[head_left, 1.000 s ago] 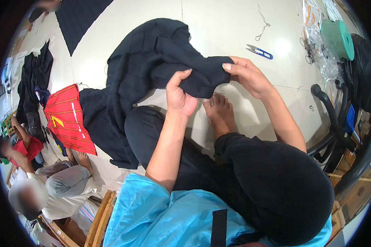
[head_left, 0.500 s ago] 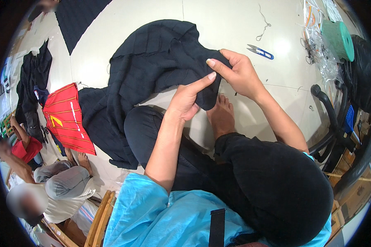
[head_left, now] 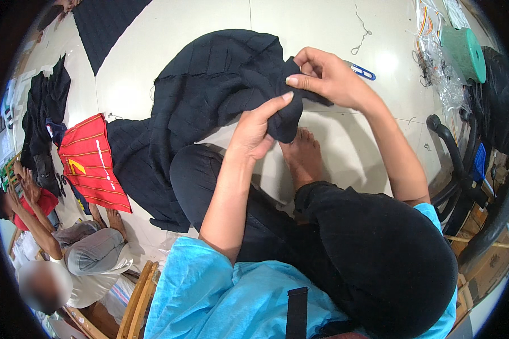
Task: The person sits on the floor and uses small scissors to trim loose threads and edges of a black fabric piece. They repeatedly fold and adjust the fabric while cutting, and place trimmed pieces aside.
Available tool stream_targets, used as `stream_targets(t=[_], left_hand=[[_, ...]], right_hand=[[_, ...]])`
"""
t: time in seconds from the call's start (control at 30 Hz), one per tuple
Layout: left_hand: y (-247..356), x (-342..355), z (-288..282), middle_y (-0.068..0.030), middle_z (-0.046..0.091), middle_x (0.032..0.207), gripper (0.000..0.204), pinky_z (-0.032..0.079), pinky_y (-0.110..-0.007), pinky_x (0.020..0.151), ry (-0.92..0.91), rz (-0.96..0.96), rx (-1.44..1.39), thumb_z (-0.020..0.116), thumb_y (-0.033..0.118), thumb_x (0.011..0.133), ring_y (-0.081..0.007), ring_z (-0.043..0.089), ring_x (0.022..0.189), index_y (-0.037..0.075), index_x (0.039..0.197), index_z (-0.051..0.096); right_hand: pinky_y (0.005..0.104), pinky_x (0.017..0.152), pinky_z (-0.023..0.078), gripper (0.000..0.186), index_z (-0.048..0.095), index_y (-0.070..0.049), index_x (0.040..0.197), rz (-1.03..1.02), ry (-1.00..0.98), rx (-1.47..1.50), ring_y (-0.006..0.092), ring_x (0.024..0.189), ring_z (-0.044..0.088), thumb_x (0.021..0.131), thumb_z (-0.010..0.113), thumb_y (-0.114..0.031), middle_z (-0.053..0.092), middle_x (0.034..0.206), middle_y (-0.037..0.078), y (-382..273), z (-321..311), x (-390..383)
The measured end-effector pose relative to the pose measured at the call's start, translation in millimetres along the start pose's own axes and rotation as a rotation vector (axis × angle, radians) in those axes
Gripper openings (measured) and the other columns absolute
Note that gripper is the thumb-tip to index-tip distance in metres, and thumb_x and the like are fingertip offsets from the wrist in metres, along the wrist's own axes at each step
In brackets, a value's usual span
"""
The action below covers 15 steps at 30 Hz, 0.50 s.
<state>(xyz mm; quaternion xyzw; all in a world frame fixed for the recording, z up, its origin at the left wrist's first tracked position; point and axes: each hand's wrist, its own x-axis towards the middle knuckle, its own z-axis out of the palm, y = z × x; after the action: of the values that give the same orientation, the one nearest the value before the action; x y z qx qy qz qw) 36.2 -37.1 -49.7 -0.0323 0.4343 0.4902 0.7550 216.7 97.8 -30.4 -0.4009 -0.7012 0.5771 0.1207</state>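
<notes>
A large piece of black woven cloth (head_left: 209,79) lies bunched on the floor and runs left beneath a red striped cloth panel (head_left: 93,164). My left hand (head_left: 257,127) pinches its near right edge, the thumb lying on top. A short way up and to the right, my right hand (head_left: 328,79) grips the same edge between thumb and bent fingers. A loose dark end of the cloth hangs below the right fingers. Behind my right hand lie blue-handled thread snips (head_left: 363,72), their blades hidden by the hand.
A curled thread (head_left: 362,37) lies on the pale tiled floor (head_left: 300,22). To the right stand a green spool (head_left: 464,55), clear plastic wrapping (head_left: 444,85) and a black chair base (head_left: 461,164). Another person (head_left: 90,254) sits at the left, near dark garments (head_left: 42,118).
My right hand has risen and turned, lifting the cloth edge and now covering the snips' blades. My left hand has barely shifted. At the left, the other person's hands have moved up.
</notes>
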Motion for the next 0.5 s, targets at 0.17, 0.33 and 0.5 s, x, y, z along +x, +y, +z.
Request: stream_targets(t=[0.17,0.33,0.5], left_hand=[[-16.6,9.1,21.6,-0.0064,0.075,0.114,0.029,0.060,-0.031,0.081,0.080,0.156,-0.068,0.080,0.014,0.098,-0.0142,0.073,0.098,0.000,0.122,0.073],[-28.1,20.9,21.6,-0.0087,0.076,0.107,0.024,0.061,-0.032,0.078,0.071,0.264,-0.137,0.078,0.016,0.100,-0.0155,0.074,0.090,0.000,0.116,0.073],[-24.0,14.4,19.7,-0.0067,0.076,0.100,0.026,0.059,-0.032,0.081,-0.009,0.202,0.022,0.072,0.027,0.105,-0.0154,0.072,0.090,0.002,0.114,0.074]], right_hand=[[0.0321,0.078,0.052,0.023,0.071,0.001,0.106,-0.189,0.706,-0.175,0.0140,0.087,0.065,0.101,0.076,-0.021,0.070,0.092,0.005,10.3,41.5,-46.8],[0.0303,0.082,0.051,0.017,0.074,-0.002,0.109,0.229,0.386,0.556,0.0090,0.089,0.062,0.106,0.068,-0.017,0.067,0.093,-0.001,15.8,60.8,-80.2],[0.0263,0.082,0.044,0.021,0.075,-0.004,0.114,0.249,0.219,1.084,0.0071,0.087,0.055,0.104,0.068,-0.021,0.065,0.095,-0.003,7.0,56.4,-67.7]])
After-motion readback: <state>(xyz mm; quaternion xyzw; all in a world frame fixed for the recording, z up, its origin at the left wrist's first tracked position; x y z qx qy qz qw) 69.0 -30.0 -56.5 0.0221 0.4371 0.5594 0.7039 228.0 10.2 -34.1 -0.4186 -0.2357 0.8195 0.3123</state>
